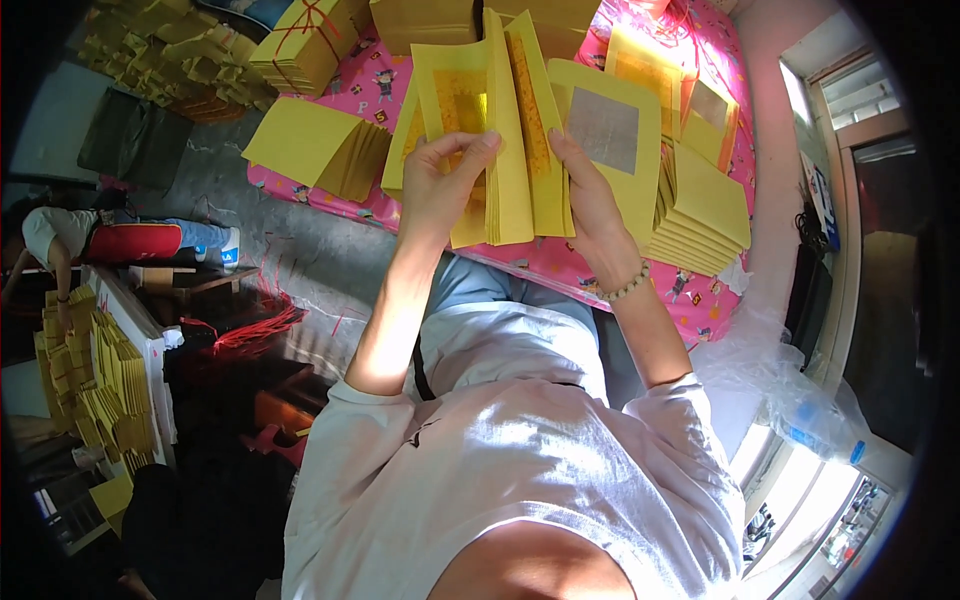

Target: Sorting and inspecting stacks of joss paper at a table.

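We hold folded yellow paper sheets (508,200) at the top centre of the frame.
Our left hand (442,185) pinches them near the middle, our right hand (597,205) grips their right edge; yellow paper stacks (705,215) sit on the pink-covered desk (700,308) to either side.

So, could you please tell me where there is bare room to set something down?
Pink cloth shows between the tied bundle and the left paper stack, and in a narrow strip below the right paper stack. Behind and right of the held papers it is crowded.
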A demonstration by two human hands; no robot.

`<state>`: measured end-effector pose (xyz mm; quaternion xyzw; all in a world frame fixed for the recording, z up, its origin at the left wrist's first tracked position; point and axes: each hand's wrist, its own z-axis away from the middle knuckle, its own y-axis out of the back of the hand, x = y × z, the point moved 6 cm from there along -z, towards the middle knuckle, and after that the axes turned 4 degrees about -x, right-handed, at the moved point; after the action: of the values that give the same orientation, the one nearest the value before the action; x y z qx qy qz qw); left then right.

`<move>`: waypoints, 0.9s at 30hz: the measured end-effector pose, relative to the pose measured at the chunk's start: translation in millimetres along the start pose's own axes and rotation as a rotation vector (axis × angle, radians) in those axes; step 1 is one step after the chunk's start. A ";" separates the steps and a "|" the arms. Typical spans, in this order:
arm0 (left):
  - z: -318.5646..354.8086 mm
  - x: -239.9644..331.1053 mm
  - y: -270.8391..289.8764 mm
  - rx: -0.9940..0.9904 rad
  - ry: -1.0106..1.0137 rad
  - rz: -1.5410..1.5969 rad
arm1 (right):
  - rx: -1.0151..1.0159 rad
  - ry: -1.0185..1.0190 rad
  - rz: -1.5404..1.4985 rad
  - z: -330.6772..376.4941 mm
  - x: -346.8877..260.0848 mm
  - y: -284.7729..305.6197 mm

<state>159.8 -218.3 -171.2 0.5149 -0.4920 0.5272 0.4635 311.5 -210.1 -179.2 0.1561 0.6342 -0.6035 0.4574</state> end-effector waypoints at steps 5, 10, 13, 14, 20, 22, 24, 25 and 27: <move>-4.3 -2.3 2.4 -0.024 0.076 0.131 | -0.105 -0.074 -0.369 -8.3 7.0 15.3; -9.9 -10.1 7.8 -0.059 0.200 0.407 | -0.289 -0.164 -0.591 -7.9 1.5 9.3; -12.1 -17.1 7.5 -0.077 0.257 0.459 | -0.338 -0.163 -0.630 -9.7 -2.7 5.2; -12.5 -18.4 7.0 -0.081 0.263 0.481 | -0.365 -0.152 -0.645 -10.5 -4.7 3.0; -13.4 -18.0 7.7 -0.045 0.248 0.447 | -0.247 -0.142 -0.479 -17.3 -3.0 0.9; -14.2 -19.3 7.8 -0.035 0.234 0.422 | -0.224 -0.156 -0.452 -19.4 -1.1 0.4; -14.8 -18.6 8.1 -0.011 0.200 0.423 | -0.202 -0.171 -0.426 -20.1 0.3 -0.7; -15.0 -19.5 7.8 -0.010 0.201 0.423 | -0.215 -0.177 -0.432 -20.0 0.1 -3.2; -15.7 -21.0 7.2 -0.007 0.186 0.421 | -0.229 -0.183 -0.437 -20.2 0.5 -4.9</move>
<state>152.2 -202.9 -192.3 0.3484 -0.5456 0.6557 0.3886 299.6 -193.0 -179.4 -0.0926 0.6728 -0.6241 0.3863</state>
